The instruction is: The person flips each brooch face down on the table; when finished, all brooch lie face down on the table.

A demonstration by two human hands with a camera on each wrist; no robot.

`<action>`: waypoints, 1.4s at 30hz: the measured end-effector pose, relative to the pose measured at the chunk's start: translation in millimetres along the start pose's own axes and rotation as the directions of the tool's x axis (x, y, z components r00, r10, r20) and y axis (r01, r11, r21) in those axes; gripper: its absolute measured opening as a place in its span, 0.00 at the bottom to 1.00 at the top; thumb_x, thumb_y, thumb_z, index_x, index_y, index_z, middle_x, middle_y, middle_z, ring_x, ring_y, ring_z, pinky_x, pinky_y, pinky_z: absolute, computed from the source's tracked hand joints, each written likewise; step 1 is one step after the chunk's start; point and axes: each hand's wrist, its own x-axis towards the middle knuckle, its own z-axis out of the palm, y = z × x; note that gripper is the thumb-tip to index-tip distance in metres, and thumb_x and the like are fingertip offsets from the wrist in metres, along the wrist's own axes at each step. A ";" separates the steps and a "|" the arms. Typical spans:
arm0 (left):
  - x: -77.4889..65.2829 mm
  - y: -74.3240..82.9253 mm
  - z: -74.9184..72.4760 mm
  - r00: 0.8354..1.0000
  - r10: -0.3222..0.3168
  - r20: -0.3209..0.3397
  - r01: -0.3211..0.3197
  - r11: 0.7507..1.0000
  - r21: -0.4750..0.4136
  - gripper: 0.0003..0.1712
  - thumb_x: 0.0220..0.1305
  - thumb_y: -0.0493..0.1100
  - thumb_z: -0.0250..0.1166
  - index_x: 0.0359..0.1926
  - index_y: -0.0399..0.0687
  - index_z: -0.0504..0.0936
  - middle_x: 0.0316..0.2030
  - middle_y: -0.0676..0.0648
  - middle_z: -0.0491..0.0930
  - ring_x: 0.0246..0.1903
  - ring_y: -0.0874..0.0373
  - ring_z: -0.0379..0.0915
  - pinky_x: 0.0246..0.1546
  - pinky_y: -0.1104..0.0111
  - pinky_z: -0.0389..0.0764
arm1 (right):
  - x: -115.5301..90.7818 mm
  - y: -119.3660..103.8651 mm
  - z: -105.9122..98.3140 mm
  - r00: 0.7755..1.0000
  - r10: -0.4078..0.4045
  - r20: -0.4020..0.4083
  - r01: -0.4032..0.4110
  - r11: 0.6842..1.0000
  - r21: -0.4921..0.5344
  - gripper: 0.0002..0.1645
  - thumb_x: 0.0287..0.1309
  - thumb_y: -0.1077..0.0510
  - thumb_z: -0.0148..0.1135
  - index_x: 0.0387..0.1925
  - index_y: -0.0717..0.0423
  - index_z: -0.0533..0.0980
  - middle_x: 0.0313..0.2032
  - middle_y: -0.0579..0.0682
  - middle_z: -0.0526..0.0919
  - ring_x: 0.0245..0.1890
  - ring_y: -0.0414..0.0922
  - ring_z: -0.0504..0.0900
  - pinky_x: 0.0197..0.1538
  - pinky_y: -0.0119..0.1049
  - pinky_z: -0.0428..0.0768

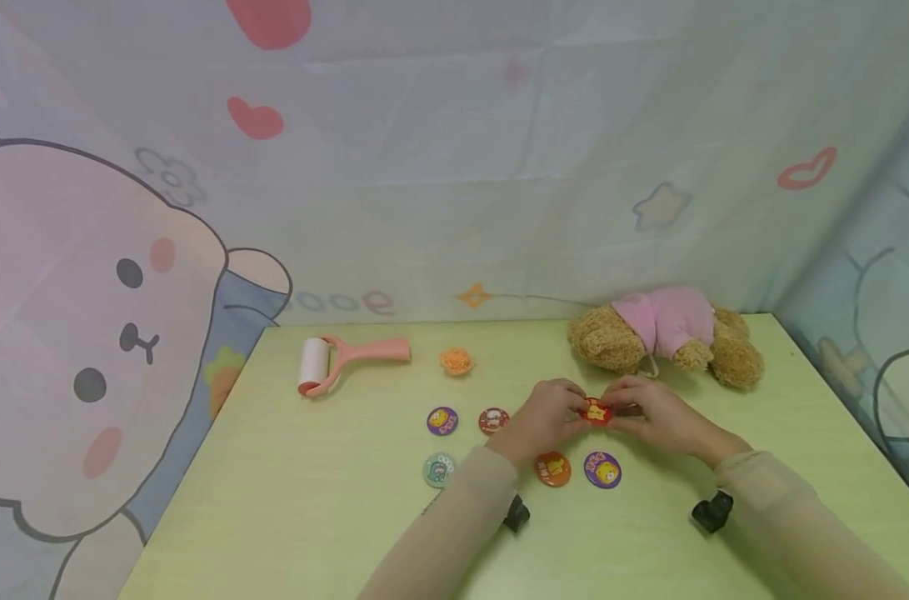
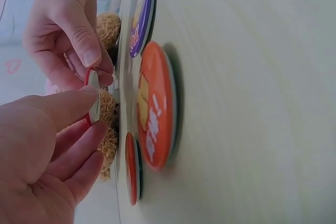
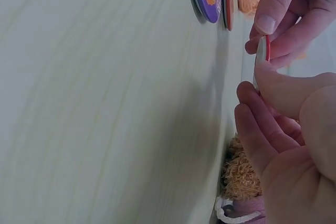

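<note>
A red round badge point(image 1: 596, 411) with a yellow figure is held up between both hands, over the far middle-right of the table. The left hand point(image 1: 540, 421) pinches its left edge between thumb and fingers, and the right hand point(image 1: 660, 412) pinches the opposite edge. Its pale back point(image 2: 95, 98) shows in the left wrist view. Near the left forearm lie an orange badge point(image 1: 553, 469) and a purple badge point(image 1: 602, 470). Farther left are another purple badge point(image 1: 442, 421), a dark red badge point(image 1: 493, 421) partly beside the left hand, and a teal badge point(image 1: 439, 470).
A plush toy point(image 1: 671, 329) in pink clothing lies at the back right, just behind the right hand. A pink-handled lint roller point(image 1: 357, 354) rests at the back left, with a small fuzzy orange thing point(image 1: 457, 361) beside it. A printed curtain point(image 1: 454, 167) hangs behind the table point(image 1: 289, 500).
</note>
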 end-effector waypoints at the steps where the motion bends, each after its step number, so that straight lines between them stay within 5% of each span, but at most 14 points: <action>1: -0.1 -0.1 -0.1 1.000 0.004 -0.002 -0.004 1.000 -0.006 0.11 0.69 0.42 0.73 0.48 0.43 0.92 0.51 0.46 0.88 0.55 0.57 0.83 0.60 0.77 0.77 | -0.3 1.1 0.3 1.000 -0.010 -0.006 0.010 1.000 -0.011 0.15 0.59 0.64 0.77 0.48 0.54 0.88 0.48 0.47 0.86 0.47 0.45 0.83 0.46 0.37 0.86; 20: -3.6 -1.5 5.4 0.998 -0.051 -0.043 0.047 0.994 -0.099 0.08 0.71 0.40 0.70 0.48 0.47 0.92 0.45 0.52 0.91 0.47 0.65 0.86 0.50 0.82 0.79 | -2.9 0.4 0.1 0.995 -0.058 -0.077 0.060 0.998 0.035 0.16 0.60 0.72 0.71 0.43 0.50 0.86 0.40 0.40 0.89 0.41 0.38 0.84 0.42 0.34 0.86; 32: -3.6 -2.1 4.5 0.995 -0.051 -0.091 0.041 0.994 -0.106 0.10 0.73 0.36 0.67 0.49 0.46 0.91 0.45 0.50 0.91 0.44 0.67 0.85 0.46 0.83 0.79 | -2.8 -0.9 -1.8 0.998 0.039 -0.054 -0.032 0.993 0.113 0.11 0.64 0.69 0.70 0.43 0.52 0.86 0.42 0.47 0.90 0.42 0.46 0.89 0.43 0.37 0.88; 42: -3.7 2.0 5.8 0.994 -0.065 -0.088 0.055 0.992 -0.113 0.10 0.74 0.36 0.66 0.50 0.47 0.91 0.46 0.51 0.91 0.45 0.67 0.85 0.47 0.83 0.79 | -4.9 -2.5 -3.4 0.994 0.104 -0.045 -0.099 0.989 0.114 0.12 0.66 0.68 0.69 0.43 0.49 0.87 0.41 0.43 0.90 0.42 0.44 0.88 0.44 0.36 0.87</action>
